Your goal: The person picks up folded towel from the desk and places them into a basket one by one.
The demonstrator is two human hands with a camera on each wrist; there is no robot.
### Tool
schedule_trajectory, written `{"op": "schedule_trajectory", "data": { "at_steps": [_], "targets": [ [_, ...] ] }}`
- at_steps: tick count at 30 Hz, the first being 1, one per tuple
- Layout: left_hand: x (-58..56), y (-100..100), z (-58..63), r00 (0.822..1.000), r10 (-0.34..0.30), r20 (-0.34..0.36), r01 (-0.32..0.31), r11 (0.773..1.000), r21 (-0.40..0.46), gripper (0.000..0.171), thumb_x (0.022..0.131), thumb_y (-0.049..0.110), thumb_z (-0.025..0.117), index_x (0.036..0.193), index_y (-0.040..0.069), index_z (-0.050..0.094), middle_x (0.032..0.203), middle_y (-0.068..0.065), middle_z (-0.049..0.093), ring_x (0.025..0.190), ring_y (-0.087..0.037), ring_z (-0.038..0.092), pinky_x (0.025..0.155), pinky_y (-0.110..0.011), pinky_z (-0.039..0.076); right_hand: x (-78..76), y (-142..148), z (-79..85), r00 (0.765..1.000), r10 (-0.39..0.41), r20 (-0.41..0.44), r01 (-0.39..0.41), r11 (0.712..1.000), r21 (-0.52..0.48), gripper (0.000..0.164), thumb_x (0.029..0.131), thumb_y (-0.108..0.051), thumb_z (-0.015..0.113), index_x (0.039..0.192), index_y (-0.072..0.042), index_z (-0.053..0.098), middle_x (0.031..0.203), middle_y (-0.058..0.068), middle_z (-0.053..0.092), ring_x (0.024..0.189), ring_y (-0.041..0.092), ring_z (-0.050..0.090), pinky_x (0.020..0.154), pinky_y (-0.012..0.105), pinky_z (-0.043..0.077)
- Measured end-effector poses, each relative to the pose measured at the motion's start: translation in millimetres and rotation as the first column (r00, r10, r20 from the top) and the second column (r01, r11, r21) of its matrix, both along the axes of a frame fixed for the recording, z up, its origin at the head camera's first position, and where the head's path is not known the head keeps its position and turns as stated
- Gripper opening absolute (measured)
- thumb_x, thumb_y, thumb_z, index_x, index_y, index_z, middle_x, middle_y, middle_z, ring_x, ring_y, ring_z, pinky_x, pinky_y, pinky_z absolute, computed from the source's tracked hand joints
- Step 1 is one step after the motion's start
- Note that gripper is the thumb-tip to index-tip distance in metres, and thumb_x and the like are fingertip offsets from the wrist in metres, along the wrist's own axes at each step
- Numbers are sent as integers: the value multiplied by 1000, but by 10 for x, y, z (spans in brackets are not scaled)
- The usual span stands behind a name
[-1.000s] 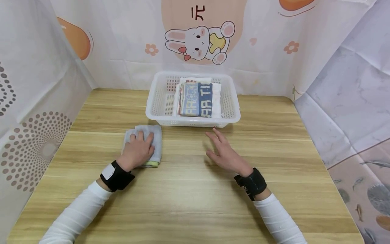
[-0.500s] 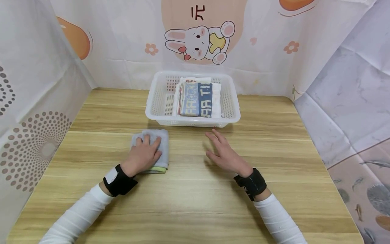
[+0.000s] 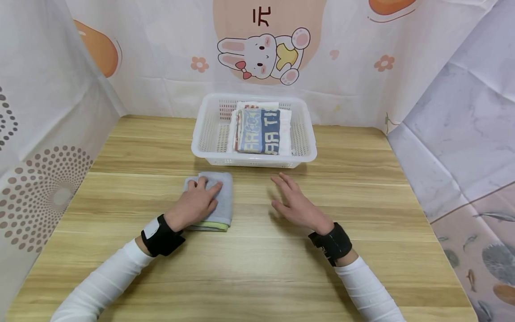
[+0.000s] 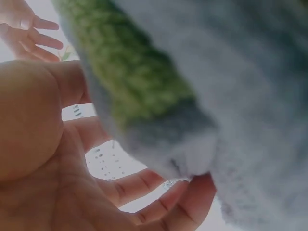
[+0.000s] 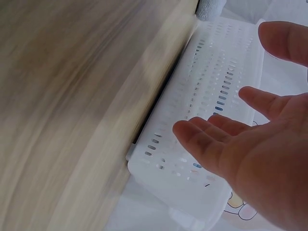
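A folded light grey towel [image 3: 222, 197] with a yellow-green edge lies on the table, left of the middle. My left hand [image 3: 195, 202] rests on it with spread, slightly bent fingers. In the left wrist view the towel's green border [image 4: 130, 67] is close to the camera, and it hides parts of the left fingers. My right hand [image 3: 297, 203] hovers over the table in front of the basket, fingers apart, holding nothing. The right wrist view has that hand's fingers [image 5: 199, 142] overlapping the white basket's side.
The white perforated basket [image 3: 257, 159] stands at the back of the wooden table [image 3: 257, 273]. Inside it lie several folded towels; a blue one with lettering [image 3: 259, 132] is uppermost. Printed curtains [image 3: 161, 49] enclose the back and sides.
The left hand has slid the grey towel across the table to the right and slightly nearer the person. The right hand has hardly moved, and the basket stays put.
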State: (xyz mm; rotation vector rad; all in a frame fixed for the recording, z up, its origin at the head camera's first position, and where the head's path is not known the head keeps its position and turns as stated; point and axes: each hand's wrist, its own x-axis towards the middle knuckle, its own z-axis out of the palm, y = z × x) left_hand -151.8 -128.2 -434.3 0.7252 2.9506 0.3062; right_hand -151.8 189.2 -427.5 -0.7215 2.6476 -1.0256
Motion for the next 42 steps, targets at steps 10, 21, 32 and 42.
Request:
{"op": "schedule_trajectory", "data": {
  "at_steps": [10,21,32,42],
  "targets": [
    [-35,74,-21,999,-37,-25,37,999,31,49,97,22,63,139,1,49,126,-35,46,102,-54,47,73,-53,51,3,3,-27,1000,0,24,1,1000,-23,66,99,-15,60,155,-4,27,158,28,19,146,41,21,113,58,29],
    [-55,192,-29,1000,-24,2,24,996,81,52,96,23,66,138,0,45,129,-36,43,106,-57,46,82,-56,50,4,-5,-59,999,0,44,2,999,-38,65,99,-13,59,154,0,27,150,24,29,136,39,37,110,54,36],
    [-61,287,-45,996,-76,-42,79,994,76,56,95,24,69,137,-2,45,127,-36,43,107,-53,46,89,-55,45,20,-46,-69,994,-16,109,17,1000,-11,67,100,-16,58,156,-2,23,145,29,33,109,34,52,92,48,48],
    [-67,373,-77,996,-75,-58,79,994,73,56,94,26,69,137,0,45,127,-34,44,102,-52,48,80,-53,50,20,-54,-76,989,-21,146,21,1000,1,69,100,-17,58,157,-5,21,144,27,33,108,32,52,91,46,49]
  ]
}}
